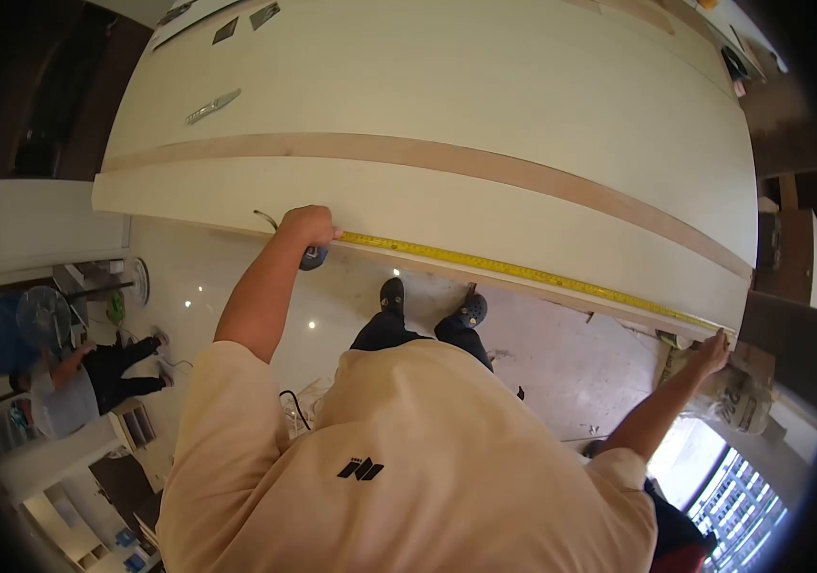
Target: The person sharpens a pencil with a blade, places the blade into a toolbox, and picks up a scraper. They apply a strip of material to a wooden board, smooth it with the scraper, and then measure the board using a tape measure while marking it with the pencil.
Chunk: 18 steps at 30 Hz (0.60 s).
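Observation:
A yellow tape measure (485,260) is stretched along the near edge of a large cream board (447,205). My left hand (308,227) is closed around its dark blue case, which shows just below my fist. At the board's right corner, my right hand (711,351) pinches the far end of the blade. The blade lies along the board's edge between both hands. A long light-brown wooden strip (408,153) runs across the board, beyond the tape and roughly along it.
A utility knife (213,107) lies on the board at the upper left, with two small dark pieces (225,31) farther back. Another person (84,377) is at the far left near a fan (43,317). A plastic-wrapped bundle (738,396) sits below the right corner.

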Each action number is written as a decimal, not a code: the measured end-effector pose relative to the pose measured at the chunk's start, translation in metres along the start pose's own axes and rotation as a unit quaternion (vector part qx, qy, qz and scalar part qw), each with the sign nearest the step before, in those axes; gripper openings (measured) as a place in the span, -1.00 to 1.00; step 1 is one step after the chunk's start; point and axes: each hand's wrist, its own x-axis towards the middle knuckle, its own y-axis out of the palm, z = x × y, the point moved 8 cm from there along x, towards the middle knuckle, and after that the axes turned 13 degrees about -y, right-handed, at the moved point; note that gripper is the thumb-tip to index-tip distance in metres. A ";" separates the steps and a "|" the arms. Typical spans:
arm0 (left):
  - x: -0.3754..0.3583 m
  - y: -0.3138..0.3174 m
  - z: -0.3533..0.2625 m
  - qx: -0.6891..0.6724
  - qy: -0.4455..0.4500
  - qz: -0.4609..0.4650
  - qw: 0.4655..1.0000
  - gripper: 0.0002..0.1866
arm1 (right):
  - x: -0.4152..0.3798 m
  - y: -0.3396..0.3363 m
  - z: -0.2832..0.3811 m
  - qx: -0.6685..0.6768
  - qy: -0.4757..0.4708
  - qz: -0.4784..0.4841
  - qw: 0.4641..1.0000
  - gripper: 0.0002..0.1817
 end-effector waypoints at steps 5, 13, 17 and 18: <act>0.005 0.000 0.003 -0.019 0.032 -0.014 0.999 -0.58 | -0.207 0.081 0.309 0.586 0.214 0.201 0.755 -0.63; 0.002 -0.002 0.008 -0.045 0.069 -0.031 0.996 -0.65 | -0.452 0.154 0.604 0.394 -0.013 0.604 0.693 -0.63; 0.000 -0.004 0.010 -0.072 0.098 -0.036 0.992 -0.67 | -0.471 0.175 0.626 0.340 -0.171 0.580 0.720 -0.68; 0.001 -0.004 0.013 -0.074 0.105 -0.039 0.991 -0.68 | -0.476 0.176 0.631 0.340 -0.200 0.566 0.724 -0.70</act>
